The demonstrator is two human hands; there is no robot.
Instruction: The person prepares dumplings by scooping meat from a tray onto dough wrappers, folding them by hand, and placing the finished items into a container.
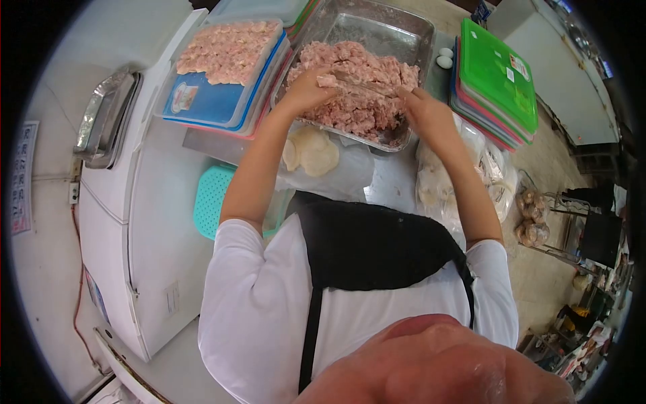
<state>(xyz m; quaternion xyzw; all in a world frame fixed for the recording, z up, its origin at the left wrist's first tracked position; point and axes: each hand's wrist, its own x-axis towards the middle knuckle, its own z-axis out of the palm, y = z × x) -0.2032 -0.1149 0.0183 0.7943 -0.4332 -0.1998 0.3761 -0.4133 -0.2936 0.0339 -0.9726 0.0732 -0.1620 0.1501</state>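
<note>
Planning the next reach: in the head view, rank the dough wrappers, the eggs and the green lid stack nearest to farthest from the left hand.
1. The dough wrappers: close to the left hand, at the near edge of the metal tray.
2. The eggs: past the tray's right side.
3. The green lid stack: farthest, right of the eggs.

counter [393, 185] | steel tray [383, 30] | stacked tubs [215, 101] | wrappers [313, 151] | lid stack [494, 74] | maybe eggs [444, 57]

We see a white chest freezer [155, 222] on the left, a paper notice [23, 178] on the pale wall [47, 283], and tan floor [538, 276] on the right.
</note>
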